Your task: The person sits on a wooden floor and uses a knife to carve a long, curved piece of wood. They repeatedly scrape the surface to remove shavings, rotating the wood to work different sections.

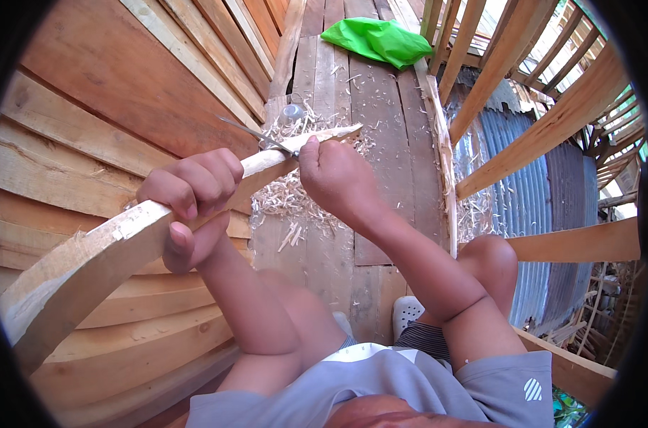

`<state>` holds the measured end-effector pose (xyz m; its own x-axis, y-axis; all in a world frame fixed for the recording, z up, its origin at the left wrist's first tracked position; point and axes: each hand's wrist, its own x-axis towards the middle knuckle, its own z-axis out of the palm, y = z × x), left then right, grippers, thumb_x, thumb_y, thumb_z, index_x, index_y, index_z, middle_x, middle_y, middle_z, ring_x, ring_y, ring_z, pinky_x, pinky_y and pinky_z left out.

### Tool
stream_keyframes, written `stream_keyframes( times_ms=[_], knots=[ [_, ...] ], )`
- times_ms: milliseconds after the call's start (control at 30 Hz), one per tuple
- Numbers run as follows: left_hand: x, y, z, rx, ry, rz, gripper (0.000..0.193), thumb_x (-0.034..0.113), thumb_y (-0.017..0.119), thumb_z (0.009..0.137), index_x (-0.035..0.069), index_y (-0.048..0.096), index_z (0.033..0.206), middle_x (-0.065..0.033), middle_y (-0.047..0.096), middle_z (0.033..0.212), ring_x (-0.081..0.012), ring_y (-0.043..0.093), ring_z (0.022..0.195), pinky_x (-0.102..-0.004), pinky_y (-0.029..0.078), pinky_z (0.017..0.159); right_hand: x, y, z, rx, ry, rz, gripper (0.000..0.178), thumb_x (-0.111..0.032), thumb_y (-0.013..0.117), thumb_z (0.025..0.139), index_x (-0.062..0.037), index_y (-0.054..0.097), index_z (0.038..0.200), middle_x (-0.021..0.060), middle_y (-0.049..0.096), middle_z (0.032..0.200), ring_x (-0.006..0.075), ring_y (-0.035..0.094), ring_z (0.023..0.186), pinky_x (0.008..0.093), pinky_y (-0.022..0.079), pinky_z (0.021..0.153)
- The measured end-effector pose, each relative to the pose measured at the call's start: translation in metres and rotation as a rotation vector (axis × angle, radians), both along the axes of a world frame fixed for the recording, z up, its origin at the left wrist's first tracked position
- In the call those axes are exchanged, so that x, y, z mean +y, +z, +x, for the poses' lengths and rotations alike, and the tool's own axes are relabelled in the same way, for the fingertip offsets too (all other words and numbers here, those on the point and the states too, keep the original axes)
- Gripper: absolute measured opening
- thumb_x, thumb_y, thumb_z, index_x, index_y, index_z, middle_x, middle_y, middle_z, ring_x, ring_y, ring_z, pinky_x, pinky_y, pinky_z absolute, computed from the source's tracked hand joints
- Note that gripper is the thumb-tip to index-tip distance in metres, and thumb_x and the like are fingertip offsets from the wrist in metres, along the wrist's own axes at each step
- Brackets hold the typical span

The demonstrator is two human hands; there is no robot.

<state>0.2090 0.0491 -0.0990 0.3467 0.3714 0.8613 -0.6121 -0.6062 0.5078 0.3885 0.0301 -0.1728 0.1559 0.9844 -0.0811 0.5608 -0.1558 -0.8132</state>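
A long pale wooden piece [89, 267] with a roughly cut top edge slants from the lower left up to the middle of the view. My left hand [196, 192] is closed around it partway along, thumb underneath. Near its far, tapered end, my right hand [338, 178] is closed on a knife, whose handle is hidden in the fist. The thin knife blade [256, 133] points up and left and lies across the top edge of the wood. Curled wood shavings [292, 203] are heaped on the floor beneath.
Plank walling [74, 178] rises close on the left. A bright green plastic bag [377, 41] lies ahead on the board floor [381, 171]. A small greyish round container [290, 113] sits among the shavings. Wooden railing [545, 143] borders the right, with corrugated metal sheets [516, 192] beyond it.
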Motion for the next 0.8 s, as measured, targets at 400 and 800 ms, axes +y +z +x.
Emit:
stream_keyframes(
  times_ms=[400, 800],
  knots=[
    [0.002, -0.006, -0.005, -0.063, 0.032, -0.048, 0.030, 0.029, 0.058, 0.090, 0.011, 0.037, 0.079, -0.0012, 0.037, 0.065, -0.0138, 0.033, 0.055, -0.0343, 0.030, 0.056, 0.002, -0.028, 0.006, -0.034, -0.144, -0.006, 0.057, -0.030, 0.027, 0.099, 0.0050, 0.067, 0.078, 0.0283, 0.065, 0.079, 0.0460, 0.063, 0.079, 0.0542, 0.048, 0.080],
    [0.000, -0.005, -0.002, -0.038, -0.016, -0.067, 0.027, 0.027, 0.058, 0.088, 0.013, 0.037, 0.078, 0.0004, 0.035, 0.065, -0.0140, 0.032, 0.057, -0.0333, 0.030, 0.059, 0.011, -0.061, 0.028, 0.118, -0.173, 0.003, 0.060, -0.031, 0.029, 0.098, 0.0103, 0.063, 0.072, 0.0347, 0.061, 0.075, 0.0494, 0.062, 0.076, 0.0543, 0.048, 0.077]
  ],
)
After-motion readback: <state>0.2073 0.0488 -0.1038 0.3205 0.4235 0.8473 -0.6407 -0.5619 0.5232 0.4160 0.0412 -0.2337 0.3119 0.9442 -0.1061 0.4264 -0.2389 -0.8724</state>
